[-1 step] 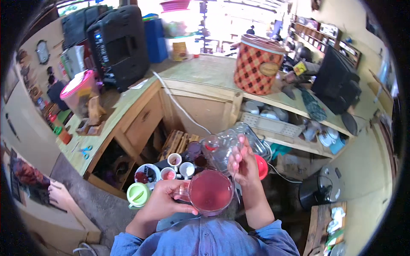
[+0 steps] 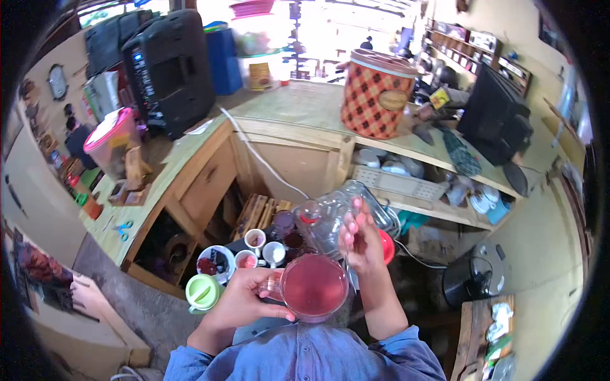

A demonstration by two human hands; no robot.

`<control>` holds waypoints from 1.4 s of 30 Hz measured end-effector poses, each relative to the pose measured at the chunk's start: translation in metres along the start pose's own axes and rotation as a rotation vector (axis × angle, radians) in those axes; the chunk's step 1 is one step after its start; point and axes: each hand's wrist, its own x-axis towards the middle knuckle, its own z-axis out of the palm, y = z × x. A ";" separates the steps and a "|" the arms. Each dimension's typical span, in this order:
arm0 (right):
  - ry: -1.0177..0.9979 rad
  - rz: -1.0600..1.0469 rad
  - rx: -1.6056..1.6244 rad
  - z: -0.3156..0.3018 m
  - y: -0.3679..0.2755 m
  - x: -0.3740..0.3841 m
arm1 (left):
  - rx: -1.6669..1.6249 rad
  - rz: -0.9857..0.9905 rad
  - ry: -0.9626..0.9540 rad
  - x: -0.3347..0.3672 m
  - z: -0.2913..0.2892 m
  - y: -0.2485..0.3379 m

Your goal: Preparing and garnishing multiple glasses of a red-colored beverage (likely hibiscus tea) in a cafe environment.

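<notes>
My left hand [image 2: 250,293] is closed round the handle of a clear glass mug [image 2: 314,286] of reddish-pink liquid, held in front of my shirt. Just right of its rim, my right hand [image 2: 363,244] is raised with curled fingers. A thin, shiny stick-like utensil [image 2: 347,265] runs down from those fingers beside the mug; its lower end is hard to make out. Beyond the mug stand white cups [image 2: 274,253], one with pink contents [image 2: 245,259], and a white bowl [image 2: 216,262] with dark red contents. A green-lidded container [image 2: 203,292] is near my left wrist.
Clear plastic bottles [image 2: 324,222] lie beyond my right hand, near a red round thing [image 2: 386,246]. A wooden counter [image 2: 286,114] bends round the front, bearing a black speaker [image 2: 168,70] and a checkered drum [image 2: 379,95]. A black bin [image 2: 473,276] stands at right.
The surroundings have shifted slightly left and down in the picture as my head turned a little. My hands and the glass mug keep nearly the same pose.
</notes>
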 end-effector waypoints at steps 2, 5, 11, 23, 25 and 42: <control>0.275 -0.068 -0.020 -0.006 -0.016 -0.005 | -0.058 0.047 -0.064 0.014 0.010 -0.006; 0.350 -0.116 0.059 -0.009 -0.042 -0.027 | -0.210 0.055 -0.239 0.038 0.027 0.002; 0.135 -0.078 -0.052 0.007 -0.075 -0.075 | -0.236 0.059 -0.414 0.072 0.061 -0.002; 0.052 -0.056 -0.040 -0.025 -0.111 -0.118 | -0.082 0.148 -0.656 0.114 0.109 -0.007; 0.169 -0.066 -0.002 -0.021 -0.110 -0.113 | -0.125 0.121 -0.680 0.117 0.115 -0.002; 0.894 -0.047 -0.632 0.007 -0.166 -0.111 | -0.169 0.152 -0.645 0.117 0.141 -0.023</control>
